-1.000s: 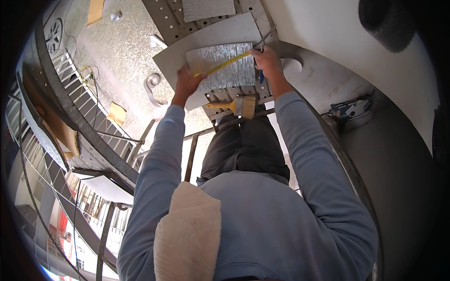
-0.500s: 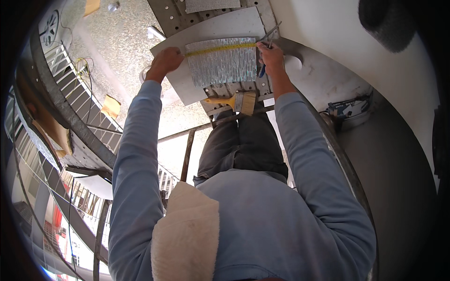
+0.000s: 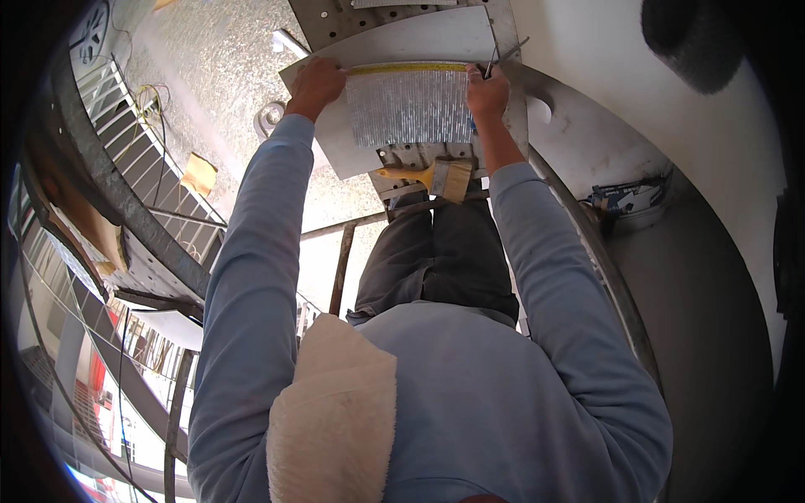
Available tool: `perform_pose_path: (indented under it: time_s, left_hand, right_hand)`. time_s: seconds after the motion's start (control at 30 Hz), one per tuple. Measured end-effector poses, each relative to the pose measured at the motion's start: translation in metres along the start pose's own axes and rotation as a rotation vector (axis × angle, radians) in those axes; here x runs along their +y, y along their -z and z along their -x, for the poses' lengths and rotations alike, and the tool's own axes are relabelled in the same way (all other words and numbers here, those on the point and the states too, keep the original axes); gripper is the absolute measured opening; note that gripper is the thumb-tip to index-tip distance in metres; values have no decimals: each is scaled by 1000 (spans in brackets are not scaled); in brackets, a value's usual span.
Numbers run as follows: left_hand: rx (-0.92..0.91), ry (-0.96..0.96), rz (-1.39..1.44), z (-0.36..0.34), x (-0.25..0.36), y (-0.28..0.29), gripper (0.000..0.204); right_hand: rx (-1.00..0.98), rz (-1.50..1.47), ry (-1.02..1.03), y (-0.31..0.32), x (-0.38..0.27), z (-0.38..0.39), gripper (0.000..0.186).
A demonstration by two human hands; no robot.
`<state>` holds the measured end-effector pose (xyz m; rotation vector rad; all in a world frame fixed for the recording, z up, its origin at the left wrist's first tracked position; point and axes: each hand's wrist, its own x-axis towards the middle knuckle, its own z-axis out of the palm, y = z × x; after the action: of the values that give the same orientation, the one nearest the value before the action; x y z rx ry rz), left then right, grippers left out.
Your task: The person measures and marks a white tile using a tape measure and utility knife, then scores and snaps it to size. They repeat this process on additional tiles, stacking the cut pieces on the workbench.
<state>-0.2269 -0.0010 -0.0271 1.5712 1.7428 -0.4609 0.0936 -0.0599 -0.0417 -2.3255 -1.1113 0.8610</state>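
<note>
A yellow tape (image 3: 407, 68) is stretched along the upper edge of a ribbed silver foil sheet (image 3: 407, 109), which lies on a larger plain sheet (image 3: 432, 38). My left hand (image 3: 323, 84) is closed on the tape at its left end. My right hand (image 3: 489, 94) grips the other end, along with thin dark tools; something blue shows beneath it, too small to name. Nearer me, a wide paintbrush with a yellow handle (image 3: 407, 174) rests on the perforated metal plank (image 3: 398, 152).
A metal rail (image 3: 340, 281) is below the plank. At left are a curved steel rim (image 3: 163, 241), railings and brown pieces (image 3: 199, 172); cables (image 3: 153, 105) lie on the floor. A curved pale wall (image 3: 587, 67) rises at right, with a power tool (image 3: 629, 201) below.
The tape has gone from slanting across the foil to lying along its top edge. My left hand has moved up; both hands now sit higher in the picture.
</note>
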Motion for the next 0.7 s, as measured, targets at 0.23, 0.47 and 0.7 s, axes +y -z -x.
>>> perform_pose_path:
  time_s: [0.23,0.47,0.7]
  left_hand:
    - [-17,59,45,11,9,8,46]
    - [-10,96,-43,13,23,13,56]
    - [-49,124,-46,3,21,15,63]
  right_hand:
    - [131,85,41,-19,-9,21,34]
    - [1,207,2,-17,-16,29,49]
    - [32,143,50,-16,-18,36,44]
